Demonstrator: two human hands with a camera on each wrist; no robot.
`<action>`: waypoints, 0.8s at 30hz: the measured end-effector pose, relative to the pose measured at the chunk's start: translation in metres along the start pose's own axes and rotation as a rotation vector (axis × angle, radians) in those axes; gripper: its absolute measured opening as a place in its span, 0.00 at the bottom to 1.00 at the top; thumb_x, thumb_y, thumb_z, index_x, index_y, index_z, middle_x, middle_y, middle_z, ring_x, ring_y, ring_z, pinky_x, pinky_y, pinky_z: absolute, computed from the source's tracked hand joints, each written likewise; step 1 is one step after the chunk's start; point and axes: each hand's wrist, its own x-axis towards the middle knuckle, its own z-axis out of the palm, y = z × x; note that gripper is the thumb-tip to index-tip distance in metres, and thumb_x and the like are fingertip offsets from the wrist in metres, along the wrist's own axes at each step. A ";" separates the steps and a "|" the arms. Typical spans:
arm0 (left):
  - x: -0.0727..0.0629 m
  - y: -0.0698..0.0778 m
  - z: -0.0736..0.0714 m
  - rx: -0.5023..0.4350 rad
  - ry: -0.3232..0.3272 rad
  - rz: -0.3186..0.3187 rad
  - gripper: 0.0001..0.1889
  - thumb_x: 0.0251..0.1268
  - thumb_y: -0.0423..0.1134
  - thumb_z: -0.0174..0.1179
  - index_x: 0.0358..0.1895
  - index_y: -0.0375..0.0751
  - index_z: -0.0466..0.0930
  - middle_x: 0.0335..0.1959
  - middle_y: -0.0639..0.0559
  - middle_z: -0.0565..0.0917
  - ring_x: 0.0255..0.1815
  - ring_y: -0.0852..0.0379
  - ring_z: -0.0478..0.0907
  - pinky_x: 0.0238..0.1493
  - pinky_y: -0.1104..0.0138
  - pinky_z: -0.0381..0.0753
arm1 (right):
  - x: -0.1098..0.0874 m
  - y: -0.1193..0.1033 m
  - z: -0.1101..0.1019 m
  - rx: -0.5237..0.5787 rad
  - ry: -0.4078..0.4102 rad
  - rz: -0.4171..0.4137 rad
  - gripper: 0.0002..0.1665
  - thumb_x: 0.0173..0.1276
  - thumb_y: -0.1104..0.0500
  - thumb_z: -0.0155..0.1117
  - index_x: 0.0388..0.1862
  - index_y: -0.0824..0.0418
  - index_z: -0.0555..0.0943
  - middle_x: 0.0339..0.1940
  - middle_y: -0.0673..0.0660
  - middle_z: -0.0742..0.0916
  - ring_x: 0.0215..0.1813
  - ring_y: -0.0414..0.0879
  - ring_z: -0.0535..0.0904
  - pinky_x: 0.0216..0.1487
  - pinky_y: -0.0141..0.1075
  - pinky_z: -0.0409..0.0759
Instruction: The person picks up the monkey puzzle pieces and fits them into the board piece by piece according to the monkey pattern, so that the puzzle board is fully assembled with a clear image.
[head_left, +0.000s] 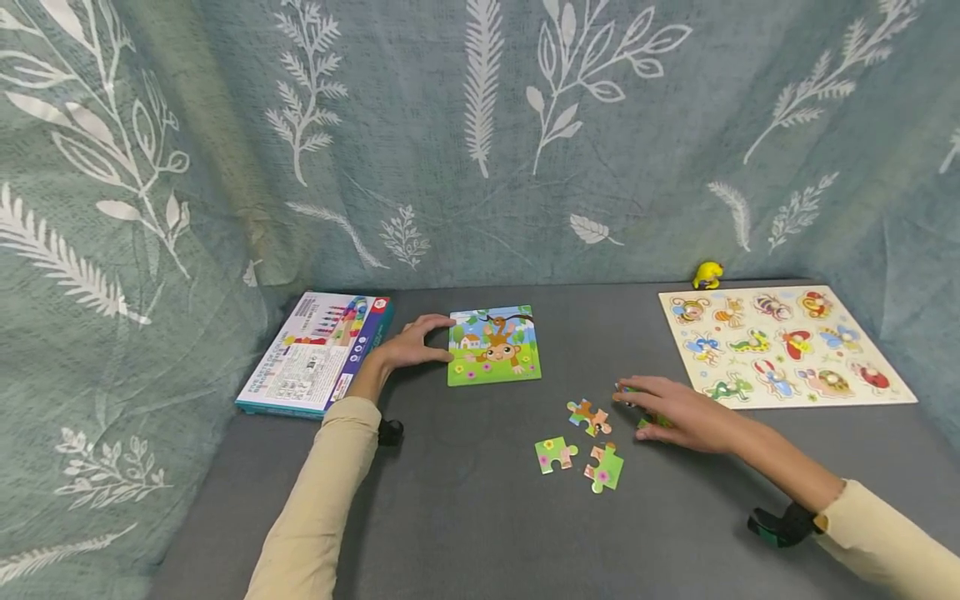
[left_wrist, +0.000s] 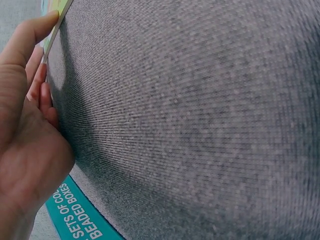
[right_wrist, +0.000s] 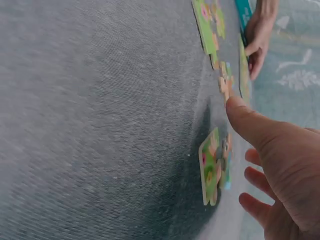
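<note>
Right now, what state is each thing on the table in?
Monkey picture: flat, left hand touching its left edge
Three puzzle pieces: loose, unjoined
Pieces by right hand: partly hidden, joining unclear
Box: lying flat
Insect board: lying flat
Yellow toy: resting behind insect board

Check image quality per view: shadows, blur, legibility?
Head: even light, loose puzzle pieces clear, fine print on the box too small to read. Left wrist: shadow on the tabletop beside the left hand, bold box lettering readable. Right wrist: dark shadow by the nearest pieces, tabletop weave blurred toward the left edge.
</note>
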 end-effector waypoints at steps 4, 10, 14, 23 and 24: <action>0.000 0.000 0.001 0.004 0.003 0.006 0.36 0.64 0.43 0.62 0.74 0.42 0.59 0.77 0.37 0.49 0.77 0.33 0.42 0.71 0.35 0.48 | -0.005 -0.004 0.000 -0.003 0.028 0.027 0.34 0.61 0.51 0.71 0.66 0.56 0.75 0.67 0.60 0.77 0.66 0.54 0.73 0.54 0.48 0.78; -0.002 0.002 0.000 -0.009 -0.002 0.000 0.37 0.64 0.43 0.62 0.74 0.43 0.59 0.78 0.38 0.48 0.78 0.34 0.41 0.71 0.35 0.47 | 0.004 -0.012 0.004 -0.017 0.048 -0.021 0.32 0.59 0.54 0.72 0.62 0.61 0.77 0.63 0.61 0.79 0.63 0.55 0.76 0.56 0.51 0.77; -0.001 0.002 0.000 -0.013 -0.006 -0.006 0.37 0.64 0.43 0.62 0.75 0.43 0.59 0.78 0.39 0.48 0.78 0.34 0.41 0.71 0.35 0.47 | 0.014 -0.017 0.007 -0.004 0.016 -0.032 0.31 0.62 0.54 0.70 0.63 0.60 0.76 0.63 0.60 0.80 0.64 0.54 0.76 0.58 0.50 0.77; -0.001 0.002 0.000 -0.011 -0.006 0.005 0.37 0.63 0.44 0.61 0.74 0.42 0.59 0.77 0.38 0.49 0.77 0.33 0.41 0.71 0.34 0.45 | 0.035 -0.017 0.017 -0.009 0.009 -0.164 0.24 0.61 0.65 0.68 0.58 0.60 0.80 0.61 0.61 0.81 0.58 0.53 0.79 0.46 0.42 0.81; -0.002 0.002 0.000 -0.011 -0.007 0.005 0.37 0.63 0.44 0.61 0.74 0.42 0.59 0.77 0.38 0.49 0.77 0.33 0.41 0.71 0.34 0.45 | 0.036 -0.018 0.018 -0.005 -0.010 -0.163 0.24 0.61 0.66 0.68 0.59 0.60 0.80 0.61 0.61 0.81 0.58 0.54 0.80 0.46 0.42 0.81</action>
